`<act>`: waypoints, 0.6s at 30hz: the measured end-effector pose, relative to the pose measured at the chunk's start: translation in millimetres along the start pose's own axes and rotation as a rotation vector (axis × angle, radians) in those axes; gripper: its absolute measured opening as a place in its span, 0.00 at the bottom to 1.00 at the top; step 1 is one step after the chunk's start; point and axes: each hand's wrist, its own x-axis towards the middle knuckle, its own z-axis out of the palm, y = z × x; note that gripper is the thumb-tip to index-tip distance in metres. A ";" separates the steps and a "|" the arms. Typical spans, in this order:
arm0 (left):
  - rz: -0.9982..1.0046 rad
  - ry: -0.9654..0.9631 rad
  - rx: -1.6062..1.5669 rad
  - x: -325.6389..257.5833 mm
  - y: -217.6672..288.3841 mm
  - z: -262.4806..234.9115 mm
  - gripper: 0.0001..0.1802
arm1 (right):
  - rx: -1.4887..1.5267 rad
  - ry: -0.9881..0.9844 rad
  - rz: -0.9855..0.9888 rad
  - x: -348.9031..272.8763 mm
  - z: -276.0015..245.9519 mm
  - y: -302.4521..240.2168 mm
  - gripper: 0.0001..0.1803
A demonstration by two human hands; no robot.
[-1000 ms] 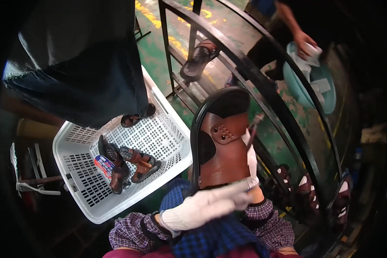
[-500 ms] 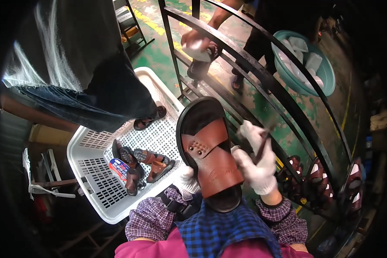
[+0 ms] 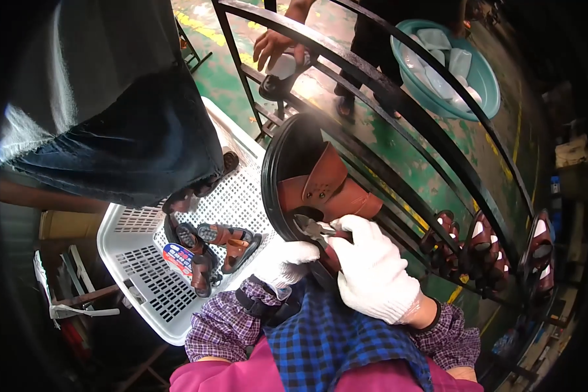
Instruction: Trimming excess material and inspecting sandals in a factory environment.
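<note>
The brown leather sandal with two dark studs and a thick black sole (image 3: 326,171) is tilted above the blue-and-black checked cloth (image 3: 336,346), gripped at its sole's edge by the white-gloved left hand (image 3: 286,262). The white-gloved right hand (image 3: 375,271) is clenched around silver-headed pliers with dark red handles (image 3: 309,227), moved from right of the sandal to near the strap's edge. The gloves partly cover the heel end; whether the pliers pinch anything I cannot tell

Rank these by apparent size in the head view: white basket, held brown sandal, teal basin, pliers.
1. white basket
2. brown sandal
3. teal basin
4. pliers
The sandal is nearer, so its true rank is unsure.
</note>
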 end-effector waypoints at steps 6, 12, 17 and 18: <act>0.020 0.055 0.030 -1.7 0.2 1.4 0.31 | -0.009 -0.069 0.066 11.0 -1.3 -8.9 0.13; 0.008 0.021 0.015 1.0 7.9 7.5 0.28 | -0.063 -0.058 0.082 10.3 4.4 -2.9 0.12; -0.031 0.060 -0.074 -5.0 0.7 -19.8 0.27 | -0.175 -0.077 0.043 13.4 -1.7 -2.9 0.10; -0.062 0.075 -0.181 -5.9 -2.5 -28.0 0.27 | -0.098 -0.092 0.002 16.0 -2.2 2.5 0.09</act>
